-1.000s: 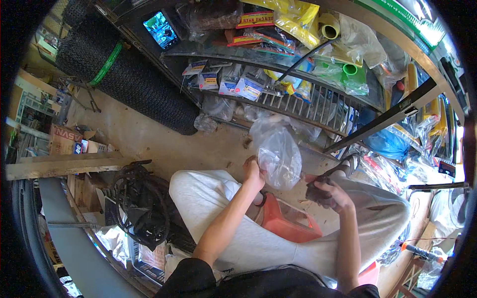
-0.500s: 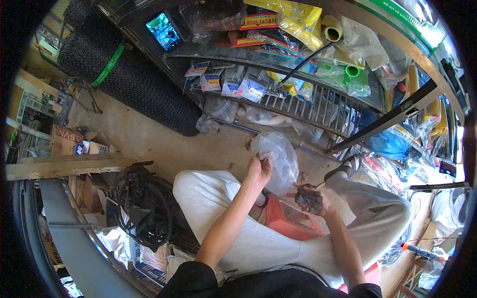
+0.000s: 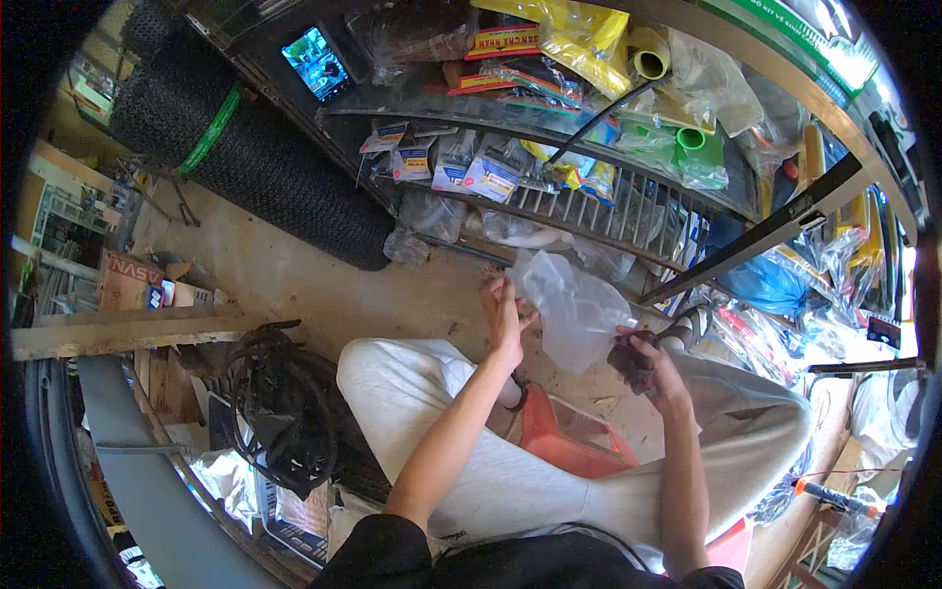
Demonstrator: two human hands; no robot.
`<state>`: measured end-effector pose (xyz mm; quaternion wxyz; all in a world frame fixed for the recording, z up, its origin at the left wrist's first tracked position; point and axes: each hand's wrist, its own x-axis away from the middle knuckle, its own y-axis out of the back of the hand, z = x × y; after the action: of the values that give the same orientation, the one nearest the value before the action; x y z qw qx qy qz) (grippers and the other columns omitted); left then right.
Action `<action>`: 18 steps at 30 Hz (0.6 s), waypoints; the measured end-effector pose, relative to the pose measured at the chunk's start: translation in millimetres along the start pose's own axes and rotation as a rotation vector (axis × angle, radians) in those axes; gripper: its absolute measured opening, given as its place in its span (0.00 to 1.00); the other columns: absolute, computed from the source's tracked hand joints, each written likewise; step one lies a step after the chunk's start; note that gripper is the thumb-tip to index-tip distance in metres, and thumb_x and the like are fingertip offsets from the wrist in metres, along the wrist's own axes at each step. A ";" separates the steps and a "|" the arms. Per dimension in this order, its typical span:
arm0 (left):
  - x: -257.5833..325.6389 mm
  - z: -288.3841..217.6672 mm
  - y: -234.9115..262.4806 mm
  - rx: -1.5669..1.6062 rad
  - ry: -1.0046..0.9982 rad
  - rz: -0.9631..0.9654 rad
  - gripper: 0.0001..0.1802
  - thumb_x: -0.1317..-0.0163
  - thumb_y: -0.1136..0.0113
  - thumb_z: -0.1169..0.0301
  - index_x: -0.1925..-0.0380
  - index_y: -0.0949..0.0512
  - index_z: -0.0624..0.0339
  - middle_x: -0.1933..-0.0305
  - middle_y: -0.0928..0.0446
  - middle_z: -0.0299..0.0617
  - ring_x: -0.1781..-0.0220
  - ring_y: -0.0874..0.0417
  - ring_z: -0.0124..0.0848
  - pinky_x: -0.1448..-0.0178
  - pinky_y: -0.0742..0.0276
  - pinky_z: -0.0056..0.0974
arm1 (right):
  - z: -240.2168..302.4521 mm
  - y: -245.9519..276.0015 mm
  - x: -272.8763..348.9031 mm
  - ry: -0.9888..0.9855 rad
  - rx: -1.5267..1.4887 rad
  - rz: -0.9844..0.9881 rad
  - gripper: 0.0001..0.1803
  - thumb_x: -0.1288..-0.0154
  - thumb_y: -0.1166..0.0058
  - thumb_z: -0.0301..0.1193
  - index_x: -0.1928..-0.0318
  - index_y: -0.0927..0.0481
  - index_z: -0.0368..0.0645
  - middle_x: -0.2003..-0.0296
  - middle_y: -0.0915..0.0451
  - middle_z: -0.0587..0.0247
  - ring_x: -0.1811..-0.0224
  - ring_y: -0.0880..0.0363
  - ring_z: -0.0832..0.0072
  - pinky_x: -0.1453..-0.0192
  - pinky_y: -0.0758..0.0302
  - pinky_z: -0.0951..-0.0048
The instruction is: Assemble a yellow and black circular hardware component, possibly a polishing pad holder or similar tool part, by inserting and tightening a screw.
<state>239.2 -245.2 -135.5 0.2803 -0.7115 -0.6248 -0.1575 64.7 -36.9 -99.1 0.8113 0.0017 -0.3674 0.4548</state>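
Observation:
A clear plastic bag (image 3: 574, 309) hangs spread out between my hands, above the floor. My left hand (image 3: 504, 322) is at its left edge, with thumb and fingers apart; whether the fingertips touch the plastic is hard to make out. In my right hand (image 3: 659, 371) is a dark, brownish-black clump (image 3: 633, 365), its exact kind unclear. The fingers of that hand also meet the right edge of the bag.
Below the bag is a red plastic stool (image 3: 569, 432) between my grey-trousered legs. Ahead, a metal rack (image 3: 432, 103) holds packaged goods. A black mesh roll (image 3: 265, 157) leans at the left, near a wooden plank (image 3: 128, 331) and a dark coiled bundle (image 3: 285, 412).
My right hand has moved up and right with the dark clump, to the bag's edge. The bag has shifted right and stretched sideways. My left hand's fingers have spread from a pinch on the bag.

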 end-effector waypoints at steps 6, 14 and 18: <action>-18.9 23.4 11.6 -0.595 -0.197 0.556 0.33 0.30 0.42 0.49 0.32 0.35 0.53 0.34 0.31 0.43 0.39 0.25 0.36 0.43 0.24 0.40 | 21.1 1.8 8.6 -0.004 0.144 -0.082 0.17 0.31 0.41 0.40 0.52 0.19 0.40 0.68 0.18 0.65 0.75 0.23 0.80 0.74 0.28 0.77; -29.2 47.0 10.7 -0.551 -0.148 0.579 0.18 0.30 0.39 0.58 0.48 0.21 0.58 0.53 0.17 0.38 0.52 0.19 0.28 0.47 0.23 0.37 | 28.1 18.4 17.9 -0.060 0.293 0.063 0.19 0.35 0.36 0.40 0.55 0.17 0.36 0.66 0.16 0.64 0.66 0.19 0.75 0.58 0.23 0.72; -24.4 68.0 3.4 -0.738 -0.460 0.480 0.10 0.33 0.37 0.68 0.59 0.19 0.65 0.62 0.16 0.40 0.60 0.16 0.28 0.54 0.21 0.34 | 34.7 13.7 17.6 -0.010 0.337 0.029 0.18 0.35 0.36 0.39 0.56 0.17 0.35 0.65 0.15 0.62 0.64 0.19 0.75 0.56 0.23 0.72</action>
<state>229.9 -224.4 -204.1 -0.1071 -0.9035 -0.3915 -0.1379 39.5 -27.6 -67.7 0.7911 0.1347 -0.2899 0.5215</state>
